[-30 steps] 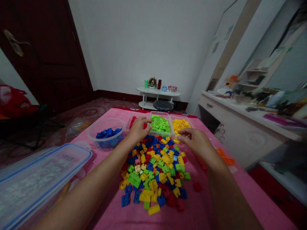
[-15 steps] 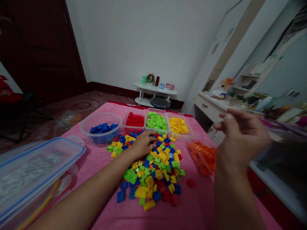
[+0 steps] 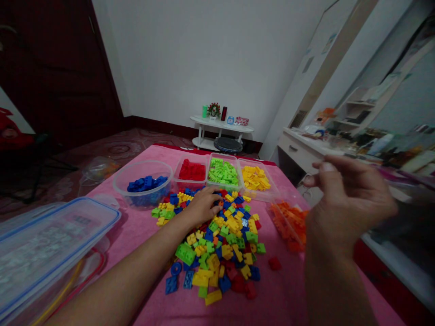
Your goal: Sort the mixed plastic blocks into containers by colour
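Note:
My left hand (image 3: 205,204) rests on the far part of a heap of mixed toy building bricks (image 3: 234,224), its fingers slightly bent and the thumb apart from them. Raised at the right is my right hand (image 3: 350,203), with curled fingers and the thumb close to the index finger; whether anything sits in that pinch is hidden. Close by it stands a clear box of orange bricks (image 3: 288,222), partly covered by the hand. Behind the heap are a round tub of blue bricks (image 3: 147,183) and boxes of red bricks (image 3: 192,170), green bricks (image 3: 223,172) and yellow bricks (image 3: 255,178).
A pink cloth (image 3: 136,235) covers the table. Stacked clear lids (image 3: 112,213) with blue, yellow and red rims lie at the left. One red brick (image 3: 274,263) lies apart from the heap. A cluttered dresser (image 3: 302,149) stands at the right, a low white stand (image 3: 220,124) by the wall.
The view has shifted slightly. My left hand stays on the heap, and my right hand hovers in nearly the same pose, a little farther right in the picture.

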Demonstrator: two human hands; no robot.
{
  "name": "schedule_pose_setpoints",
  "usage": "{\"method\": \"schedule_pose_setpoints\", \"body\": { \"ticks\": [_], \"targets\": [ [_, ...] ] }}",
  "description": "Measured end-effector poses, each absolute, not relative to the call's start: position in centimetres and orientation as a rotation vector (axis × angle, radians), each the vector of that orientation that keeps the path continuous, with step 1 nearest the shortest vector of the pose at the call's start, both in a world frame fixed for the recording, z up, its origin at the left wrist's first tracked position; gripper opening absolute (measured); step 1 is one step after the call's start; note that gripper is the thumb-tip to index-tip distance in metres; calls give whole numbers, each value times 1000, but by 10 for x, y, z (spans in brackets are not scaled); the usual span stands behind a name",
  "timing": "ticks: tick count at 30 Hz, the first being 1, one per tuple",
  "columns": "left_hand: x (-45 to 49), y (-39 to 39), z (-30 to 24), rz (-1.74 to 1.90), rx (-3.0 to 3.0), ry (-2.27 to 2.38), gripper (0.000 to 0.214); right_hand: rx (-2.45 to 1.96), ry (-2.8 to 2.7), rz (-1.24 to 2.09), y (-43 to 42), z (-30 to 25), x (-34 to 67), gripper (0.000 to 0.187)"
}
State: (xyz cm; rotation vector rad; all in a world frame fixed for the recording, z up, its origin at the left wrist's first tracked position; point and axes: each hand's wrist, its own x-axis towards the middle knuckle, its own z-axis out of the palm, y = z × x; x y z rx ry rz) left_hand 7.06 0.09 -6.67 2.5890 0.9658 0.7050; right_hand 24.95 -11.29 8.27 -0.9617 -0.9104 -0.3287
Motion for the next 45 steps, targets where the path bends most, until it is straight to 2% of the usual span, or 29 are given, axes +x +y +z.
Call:
{"method": "schedule_pose_setpoints", "body": {
  "ticks": [9,45],
  "targets": [
    [71,1,-65,709,2624,945,27,-891,-895,-422,-119,90,251,11],
    [72,-2,-61,625,2674,999,27,-817,-943,-375,-117,88,245,16]
  ]
}}
